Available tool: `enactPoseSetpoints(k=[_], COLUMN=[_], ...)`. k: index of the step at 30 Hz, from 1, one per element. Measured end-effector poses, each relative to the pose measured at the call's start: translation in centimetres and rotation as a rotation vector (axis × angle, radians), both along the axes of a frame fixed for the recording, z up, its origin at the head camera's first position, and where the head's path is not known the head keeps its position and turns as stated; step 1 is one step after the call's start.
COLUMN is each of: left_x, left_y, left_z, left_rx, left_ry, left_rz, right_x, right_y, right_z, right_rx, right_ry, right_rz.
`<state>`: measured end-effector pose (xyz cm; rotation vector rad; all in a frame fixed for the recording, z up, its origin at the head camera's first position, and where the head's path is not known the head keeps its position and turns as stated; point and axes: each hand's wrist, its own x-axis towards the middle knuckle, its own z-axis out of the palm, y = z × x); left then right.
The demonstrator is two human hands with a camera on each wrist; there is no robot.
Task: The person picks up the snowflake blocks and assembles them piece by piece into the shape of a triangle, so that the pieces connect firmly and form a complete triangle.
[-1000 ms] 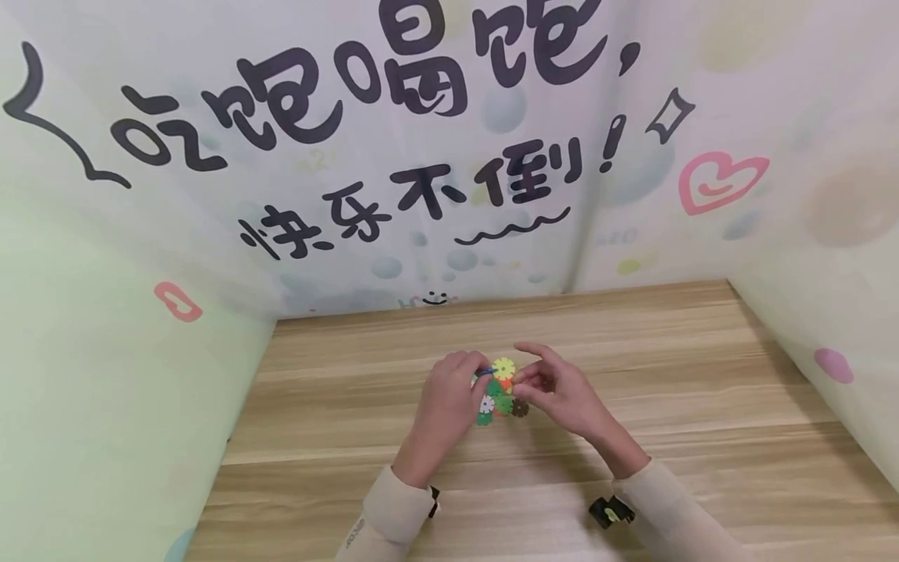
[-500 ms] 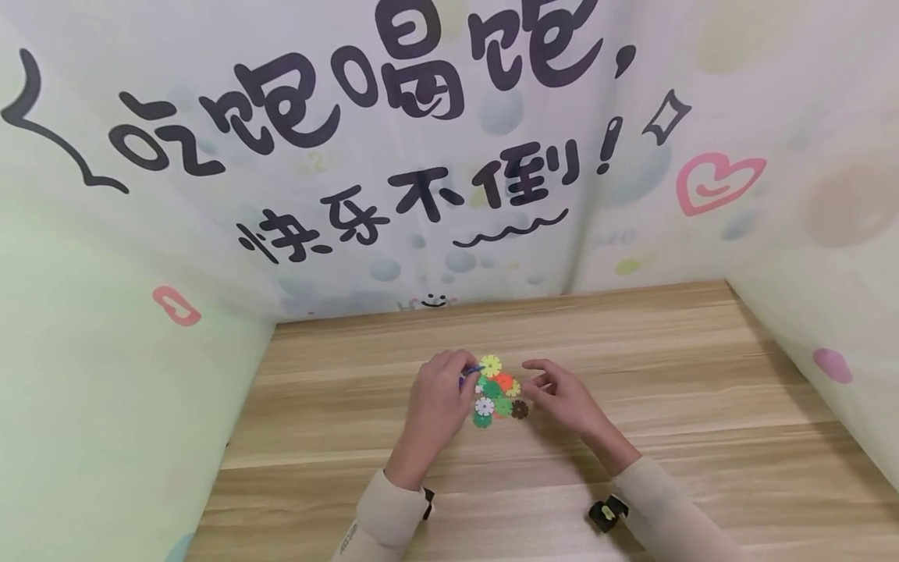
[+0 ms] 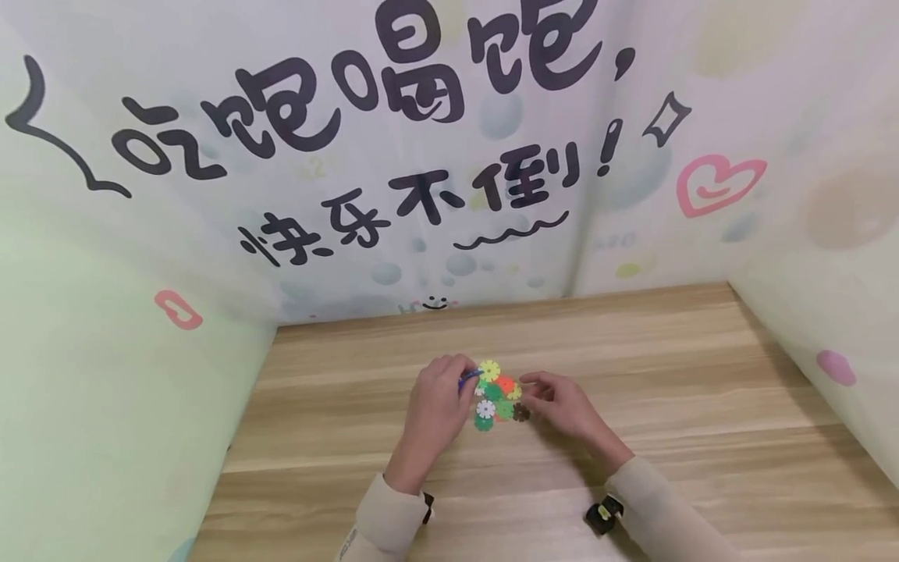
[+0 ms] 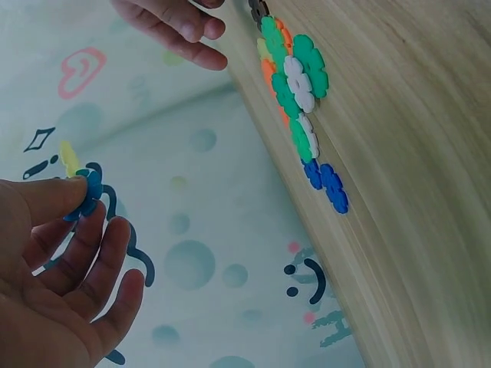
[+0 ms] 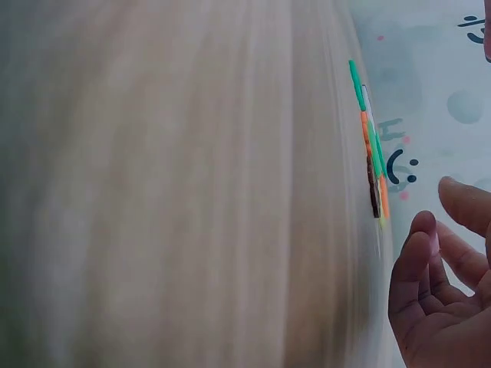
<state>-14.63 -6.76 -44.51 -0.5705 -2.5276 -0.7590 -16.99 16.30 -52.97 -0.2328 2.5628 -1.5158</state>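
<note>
My left hand point(image 3: 435, 402) pinches a blue snowflake disc point(image 4: 88, 195) between thumb and fingers. A yellow snowflake disc point(image 3: 488, 371) stands out from the blue one's far side and seems joined to it. Below lies a loose cluster of flat, notched discs: white point(image 3: 485, 409), green point(image 3: 504, 410), orange point(image 3: 506, 384) and brown point(image 3: 520, 412). Beside the cluster's right edge, my right hand point(image 3: 565, 402) hovers with relaxed, bent fingers. Nothing shows between its thumb and fingers in the right wrist view. Two blue discs point(image 4: 334, 188) on the table are hidden behind my left hand in the head view.
The wood-grain table point(image 3: 702, 375) extends around the discs on all sides. White printed panels point(image 3: 449, 257) with black lettering rise at its back, and plain side panels stand to left and right. Black wrist devices point(image 3: 602, 513) sit by the cuffs.
My left hand has shifted a little left with the blue and yellow discs. My right hand has drawn back rightward from the discs, and its raised index finger has come lower.
</note>
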Motion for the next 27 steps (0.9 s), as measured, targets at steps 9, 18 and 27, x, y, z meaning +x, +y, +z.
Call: enactPoseSetpoints(k=[9, 18, 27], left_x=[-0.10, -0.05, 0.02], left_y=[0.09, 0.23, 0.38], left_z=[-0.09, -0.14, 0.00], left_rx=[-0.022, -0.017, -0.015], left_ry=[-0.032, -0.023, -0.011], left_rz=[0.001, -0.001, -0.003], right_x=[0.00, 0.13, 0.06], right_y=[-0.06, -0.34, -0.40], right_z=[-0.21, -0.45, -0.37], right_rx=[0.103, 0.228, 0.250], right_ry=[0.040, 0.058, 0.097], right_rz=[0.033, 0.068, 0.080])
